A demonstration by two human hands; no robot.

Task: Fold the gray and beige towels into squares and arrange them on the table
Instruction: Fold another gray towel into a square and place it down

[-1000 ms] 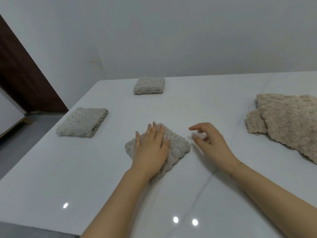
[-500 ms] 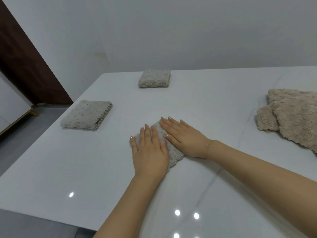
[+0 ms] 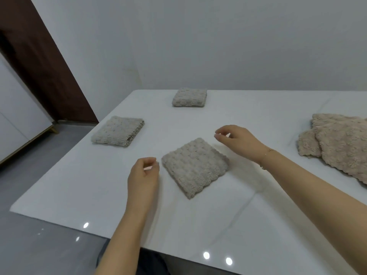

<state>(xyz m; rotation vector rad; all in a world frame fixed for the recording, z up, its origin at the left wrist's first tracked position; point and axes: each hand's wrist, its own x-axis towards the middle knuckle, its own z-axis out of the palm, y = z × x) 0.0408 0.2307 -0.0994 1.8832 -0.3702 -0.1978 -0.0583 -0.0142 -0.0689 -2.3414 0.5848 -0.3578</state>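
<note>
The left hand (image 3: 143, 176) hovers just left of the folded gray towel (image 3: 195, 166) in the middle of the table (image 3: 248, 215), fingers loosely curled, holding nothing. The right hand (image 3: 239, 142) hangs beyond its far corner, equally relaxed and empty. Unfolded beige towels (image 3: 341, 144) lie far right.

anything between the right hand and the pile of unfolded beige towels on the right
Nothing visible. Only bare white table lies between the right hand and the beige towels; the just-folded gray towel sits on its other side.
</note>
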